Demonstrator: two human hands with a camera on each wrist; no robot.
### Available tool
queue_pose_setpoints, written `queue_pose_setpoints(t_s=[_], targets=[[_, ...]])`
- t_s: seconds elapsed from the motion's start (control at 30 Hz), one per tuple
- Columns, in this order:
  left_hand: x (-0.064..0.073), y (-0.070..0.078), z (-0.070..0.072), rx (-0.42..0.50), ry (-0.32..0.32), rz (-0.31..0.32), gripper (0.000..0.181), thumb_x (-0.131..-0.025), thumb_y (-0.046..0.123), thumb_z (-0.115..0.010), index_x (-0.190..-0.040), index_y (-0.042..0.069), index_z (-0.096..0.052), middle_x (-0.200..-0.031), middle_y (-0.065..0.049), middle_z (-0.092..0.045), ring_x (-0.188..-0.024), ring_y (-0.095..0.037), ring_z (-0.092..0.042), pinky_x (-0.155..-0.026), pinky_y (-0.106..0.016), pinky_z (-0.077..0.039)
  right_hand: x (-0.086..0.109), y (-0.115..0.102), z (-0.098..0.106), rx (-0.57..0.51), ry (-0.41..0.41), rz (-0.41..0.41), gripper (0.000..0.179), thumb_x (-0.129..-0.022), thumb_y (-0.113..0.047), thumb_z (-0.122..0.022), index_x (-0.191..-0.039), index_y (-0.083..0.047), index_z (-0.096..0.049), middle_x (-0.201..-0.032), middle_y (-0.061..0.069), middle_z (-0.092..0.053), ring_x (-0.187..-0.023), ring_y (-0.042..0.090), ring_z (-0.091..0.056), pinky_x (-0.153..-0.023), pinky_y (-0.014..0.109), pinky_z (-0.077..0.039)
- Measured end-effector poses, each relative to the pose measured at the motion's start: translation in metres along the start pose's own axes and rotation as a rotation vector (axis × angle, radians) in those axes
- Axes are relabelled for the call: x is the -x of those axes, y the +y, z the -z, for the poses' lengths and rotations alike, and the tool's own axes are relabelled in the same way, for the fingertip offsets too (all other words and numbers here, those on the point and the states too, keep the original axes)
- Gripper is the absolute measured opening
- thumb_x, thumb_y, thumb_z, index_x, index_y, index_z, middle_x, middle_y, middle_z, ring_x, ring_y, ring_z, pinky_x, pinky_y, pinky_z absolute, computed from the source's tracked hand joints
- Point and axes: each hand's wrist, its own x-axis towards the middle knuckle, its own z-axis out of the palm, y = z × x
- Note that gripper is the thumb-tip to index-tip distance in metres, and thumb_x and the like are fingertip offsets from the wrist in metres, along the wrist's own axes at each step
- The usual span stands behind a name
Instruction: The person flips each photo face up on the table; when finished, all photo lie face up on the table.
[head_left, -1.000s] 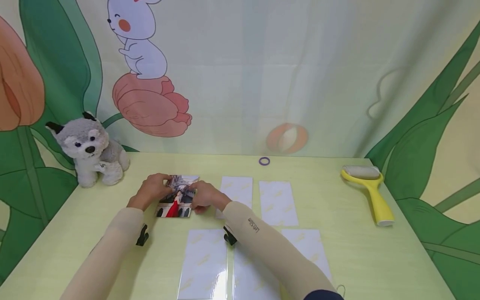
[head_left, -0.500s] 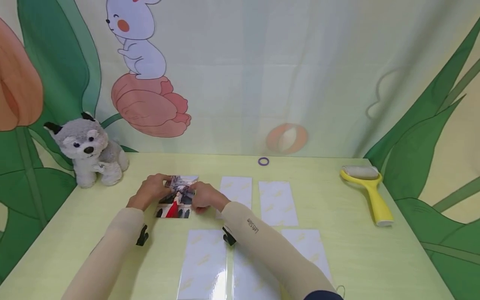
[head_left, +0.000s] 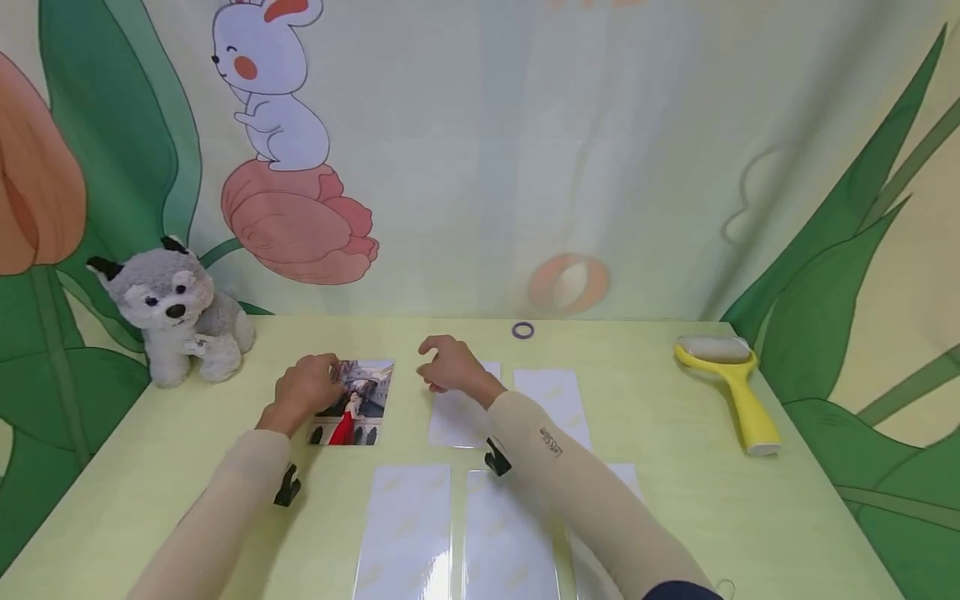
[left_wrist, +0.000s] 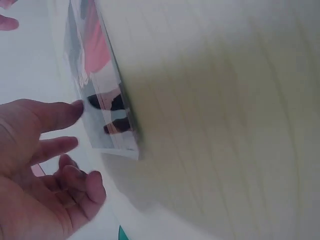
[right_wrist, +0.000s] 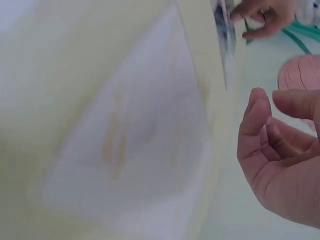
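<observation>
A stack of photos [head_left: 360, 408], with a red-dressed figure on the top one, lies on the table at left of centre. My left hand [head_left: 303, 387] is at its left side; in the left wrist view the thumbtip [left_wrist: 76, 109] is right at the edge of the photos [left_wrist: 111, 112], the fingers loosely bent. To the right, my right hand [head_left: 453, 367] hangs over a white photo-sized sheet [head_left: 453, 421] with faint yellow print. Nothing shows between its thumb and bent fingers in the right wrist view, where the same sheet [right_wrist: 145, 130] lies beneath.
Several more white sheets [head_left: 408, 525] lie in rows nearer the front, partly hidden by the right sleeve. A purple ring [head_left: 522, 330] is at the back edge. A yellow-handled lint roller [head_left: 738, 392] lies at right, and a plush husky [head_left: 187, 317] sits at back left.
My right hand has left the photo stack's right side and moved right, over the white sheet. My left hand stays at the stack's left side. The head view has tipped up slightly.
</observation>
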Motion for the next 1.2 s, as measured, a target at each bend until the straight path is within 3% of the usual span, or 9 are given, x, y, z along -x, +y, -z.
queue_pose_setpoints(t_s=[0.13, 0.23, 0.3, 0.37, 0.47, 0.6, 0.7, 0.87, 1.2], targets=[[0.004, 0.001, -0.003, 0.026, 0.113, -0.142, 0.041, -0.093, 0.019, -0.064, -0.129, -0.001, -0.062, -0.099, -0.019, -0.057, -0.08, -0.027, -0.048, -0.062, -0.037, -0.039, 0.003, 0.012, 0.022, 0.021, 0.006, 0.027, 0.044, -0.093, -0.01, -0.067, -0.135, -0.001, -0.056, -0.092, 0.018, -0.072, -0.076, 0.027, -0.071, -0.061, 0.024, -0.054], [0.008, 0.009, -0.003, 0.046, 0.14, -0.288, 0.048, -0.091, 0.021, -0.07, -0.134, 0.002, -0.061, -0.111, -0.021, -0.058, -0.096, -0.032, -0.052, -0.077, -0.044, -0.049, 0.005, 0.022, 0.037, 0.073, 0.04, 0.046, 0.046, -0.091, -0.01, -0.07, -0.135, -0.004, -0.057, -0.095, 0.014, -0.071, -0.086, 0.03, -0.07, -0.066, 0.026, -0.052], [0.012, 0.019, -0.004, 0.032, 0.095, -0.367, 0.055, -0.091, 0.028, -0.073, -0.139, 0.007, -0.058, -0.127, -0.021, -0.056, -0.115, -0.037, -0.053, -0.095, -0.052, -0.049, 0.006, 0.029, 0.045, 0.115, 0.053, 0.055, 0.05, -0.09, -0.011, -0.072, -0.137, -0.006, -0.055, -0.099, 0.013, -0.071, -0.092, 0.029, -0.069, -0.072, 0.028, -0.053], [0.017, 0.03, -0.006, 0.011, 0.033, -0.436, 0.061, -0.089, 0.034, -0.074, -0.143, 0.011, -0.055, -0.141, -0.02, -0.052, -0.131, -0.04, -0.047, -0.106, -0.059, -0.042, 0.008, 0.035, 0.051, 0.165, 0.049, 0.058, 0.056, -0.089, -0.012, -0.073, -0.14, -0.006, -0.052, -0.108, 0.014, -0.071, -0.102, 0.028, -0.068, -0.082, 0.033, -0.053], [0.025, 0.048, -0.013, -0.024, -0.061, -0.541, 0.068, -0.088, 0.044, -0.074, -0.146, 0.016, -0.053, -0.152, -0.019, -0.045, -0.142, -0.041, -0.039, -0.112, -0.061, -0.035, 0.011, 0.042, 0.057, 0.255, 0.02, 0.054, 0.068, -0.086, -0.013, -0.077, -0.147, -0.007, -0.046, -0.125, 0.018, -0.066, -0.118, 0.032, -0.063, -0.098, 0.041, -0.05], [0.029, 0.066, -0.025, -0.07, -0.119, -0.68, 0.07, -0.086, 0.05, -0.073, -0.144, 0.016, -0.055, -0.153, -0.02, -0.044, -0.145, -0.043, -0.035, -0.114, -0.062, -0.03, 0.014, 0.047, 0.06, 0.362, -0.027, 0.034, 0.084, -0.081, -0.017, -0.083, -0.152, -0.009, -0.039, -0.142, 0.021, -0.057, -0.13, 0.035, -0.056, -0.108, 0.046, -0.044], [0.029, 0.075, -0.03, -0.095, -0.16, -0.717, 0.07, -0.086, 0.051, -0.073, -0.144, 0.016, -0.055, -0.154, -0.021, -0.044, -0.147, -0.043, -0.032, -0.115, -0.064, -0.026, 0.014, 0.051, 0.06, 0.411, -0.059, 0.013, 0.092, -0.078, -0.02, -0.086, -0.154, -0.01, -0.035, -0.145, 0.02, -0.054, -0.133, 0.034, -0.054, -0.111, 0.046, -0.042], [0.025, 0.084, -0.037, -0.126, -0.229, -0.72, 0.069, -0.086, 0.053, -0.072, -0.143, 0.017, -0.056, -0.156, -0.019, -0.041, -0.149, -0.043, -0.028, -0.114, -0.068, -0.025, 0.015, 0.055, 0.061, 0.482, -0.074, -0.006, 0.097, -0.075, -0.026, -0.089, -0.155, -0.01, -0.035, -0.144, 0.02, -0.053, -0.134, 0.034, -0.051, -0.112, 0.046, -0.04], [0.024, 0.09, -0.041, -0.161, -0.242, -0.691, 0.064, -0.086, 0.051, -0.073, -0.139, 0.018, -0.061, -0.156, -0.016, -0.042, -0.149, -0.042, -0.029, -0.114, -0.067, -0.025, 0.012, 0.062, 0.064, 0.543, -0.043, -0.04, 0.091, -0.075, -0.033, -0.088, -0.15, -0.011, -0.042, -0.144, 0.021, -0.051, -0.135, 0.036, -0.047, -0.113, 0.05, -0.037]])
